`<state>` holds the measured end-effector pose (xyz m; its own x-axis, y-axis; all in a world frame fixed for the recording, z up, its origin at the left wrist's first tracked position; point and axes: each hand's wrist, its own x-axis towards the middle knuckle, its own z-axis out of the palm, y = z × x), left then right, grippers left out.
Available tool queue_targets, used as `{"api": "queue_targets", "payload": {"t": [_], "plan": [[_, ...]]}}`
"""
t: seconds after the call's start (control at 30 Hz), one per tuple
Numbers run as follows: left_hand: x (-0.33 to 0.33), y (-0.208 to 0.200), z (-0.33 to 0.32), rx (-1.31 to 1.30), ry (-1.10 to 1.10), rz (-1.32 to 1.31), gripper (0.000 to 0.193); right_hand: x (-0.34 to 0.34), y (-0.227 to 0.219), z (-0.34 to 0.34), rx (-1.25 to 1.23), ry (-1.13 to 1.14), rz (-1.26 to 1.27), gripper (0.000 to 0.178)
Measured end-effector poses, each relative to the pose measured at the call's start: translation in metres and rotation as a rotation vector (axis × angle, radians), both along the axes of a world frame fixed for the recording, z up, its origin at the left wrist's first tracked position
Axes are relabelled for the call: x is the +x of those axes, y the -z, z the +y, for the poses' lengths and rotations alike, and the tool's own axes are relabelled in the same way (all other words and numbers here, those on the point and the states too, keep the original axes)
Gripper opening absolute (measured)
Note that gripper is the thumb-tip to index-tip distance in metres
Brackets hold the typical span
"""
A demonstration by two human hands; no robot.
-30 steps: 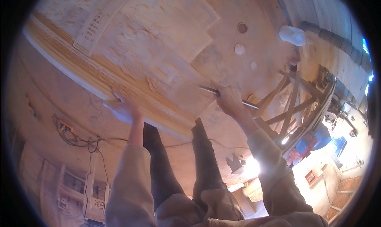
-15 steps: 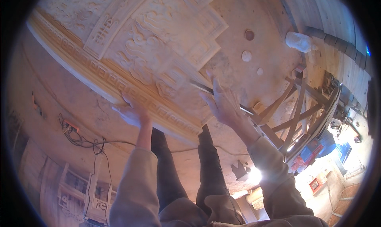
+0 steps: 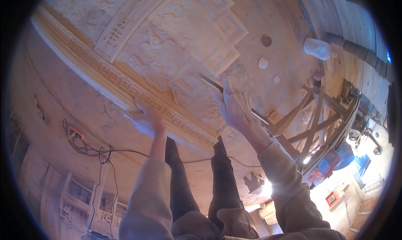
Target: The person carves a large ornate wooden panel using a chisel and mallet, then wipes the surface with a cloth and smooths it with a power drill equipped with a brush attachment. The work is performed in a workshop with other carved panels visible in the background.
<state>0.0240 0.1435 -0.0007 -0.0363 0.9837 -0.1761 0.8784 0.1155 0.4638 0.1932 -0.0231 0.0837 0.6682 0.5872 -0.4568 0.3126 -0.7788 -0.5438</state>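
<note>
A large pale carved wooden panel [image 3: 178, 34], with scroll relief and a key-pattern border, slants across the upper left. My left hand [image 3: 147, 117] is closed over its near moulded edge, fingers on top and thumb at the outer side. In my right hand [image 3: 239, 108] is a long thin dark tool [image 3: 212, 83], gripped beside the panel's stepped corner. One end of this tool points toward the carved surface; the other comes out behind the hand. Whether its tip touches the wood I cannot tell.
Right of me stands a frame of crossed wooden bars [image 3: 316, 124]. A cloudy plastic jug [image 3: 317, 48] and small round discs [image 3: 263, 63] lie on the floor beyond. Tangled black cable [image 3: 83, 144] is at left. A bright lamp [image 3: 267, 189] glares low right.
The tool's far end has slid forward, away from me, along with my right hand. The panel and my left hand have shifted slightly to the right; the whole view has moved a little too.
</note>
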Motion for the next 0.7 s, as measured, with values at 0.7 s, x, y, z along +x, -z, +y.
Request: {"api": "queue_targets", "payload": {"t": [0.7], "plan": [[0.004,-0.002,-0.001,-0.023,-0.043,-0.071,0.068,0.031,0.016,0.012,0.016,-0.210,-0.237,0.063]]}}
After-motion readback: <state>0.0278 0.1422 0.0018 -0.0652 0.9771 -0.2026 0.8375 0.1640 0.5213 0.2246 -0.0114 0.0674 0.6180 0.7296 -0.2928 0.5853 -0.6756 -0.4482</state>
